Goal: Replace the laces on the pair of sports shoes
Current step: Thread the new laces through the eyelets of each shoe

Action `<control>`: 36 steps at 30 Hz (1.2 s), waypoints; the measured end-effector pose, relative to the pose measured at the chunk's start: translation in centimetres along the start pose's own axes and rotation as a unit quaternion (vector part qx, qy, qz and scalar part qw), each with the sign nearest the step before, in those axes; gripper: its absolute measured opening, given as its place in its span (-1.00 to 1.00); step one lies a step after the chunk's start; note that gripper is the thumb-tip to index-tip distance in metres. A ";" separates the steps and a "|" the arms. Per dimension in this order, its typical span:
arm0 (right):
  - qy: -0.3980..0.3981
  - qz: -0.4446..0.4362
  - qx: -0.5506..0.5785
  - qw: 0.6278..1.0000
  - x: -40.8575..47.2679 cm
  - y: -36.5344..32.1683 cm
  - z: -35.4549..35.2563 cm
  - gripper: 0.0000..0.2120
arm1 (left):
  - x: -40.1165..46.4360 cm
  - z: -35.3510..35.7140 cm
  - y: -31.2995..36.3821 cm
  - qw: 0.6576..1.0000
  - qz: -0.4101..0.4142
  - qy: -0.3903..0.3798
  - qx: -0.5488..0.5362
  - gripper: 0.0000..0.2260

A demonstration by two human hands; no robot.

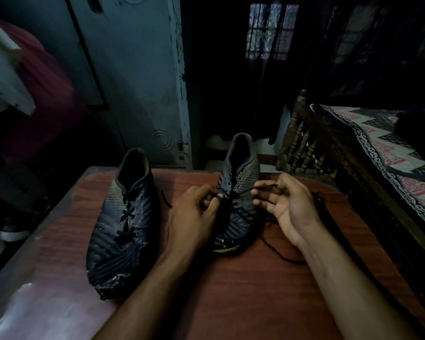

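Your left hand (194,212) pinches the thin black lace (233,207) on the ridged right shoe (238,192); your right hand (284,204) is half open, lace crossing its fingertips.

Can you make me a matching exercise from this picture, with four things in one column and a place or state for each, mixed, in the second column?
Things:
1. left shoe
2. right shoe
3. left hand
4. right hand

Place or state:
A. palm up, fingers spread, a lace across the fingers
B. stands alone on the table, laced
C. pinches a lace over a shoe
D. between the two hands, top holes without lace

Pairs: 1-B, 2-D, 3-C, 4-A
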State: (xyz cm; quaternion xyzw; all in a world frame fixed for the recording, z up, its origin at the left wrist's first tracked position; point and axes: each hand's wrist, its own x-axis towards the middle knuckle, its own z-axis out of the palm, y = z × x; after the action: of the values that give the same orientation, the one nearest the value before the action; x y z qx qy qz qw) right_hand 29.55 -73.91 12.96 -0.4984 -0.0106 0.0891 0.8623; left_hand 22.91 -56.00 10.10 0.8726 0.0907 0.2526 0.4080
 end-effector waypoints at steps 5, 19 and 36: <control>0.027 -0.044 0.088 0.995 0.0 -1.4 -0.1 -0.75 | 0.0 0.1 0.2 1.000 -0.024 0.008 0.010 -0.94; -0.071 -0.206 -0.617 0.756 0.5 -1.2 -2.6 -0.81 | 0.1 0.2 -0.1 0.999 -0.044 0.002 -0.004 -0.89; 0.079 -0.317 -0.373 0.868 0.7 -1.6 -2.9 -0.86 | 0.1 0.0 -0.3 0.998 -0.027 0.017 -0.059 -0.78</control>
State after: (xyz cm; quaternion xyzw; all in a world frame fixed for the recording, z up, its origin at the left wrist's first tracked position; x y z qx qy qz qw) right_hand 30.74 -77.05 12.86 -0.7584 -0.1321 -0.2392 0.5918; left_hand 22.97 -55.74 9.87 0.8400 0.1064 0.2611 0.4635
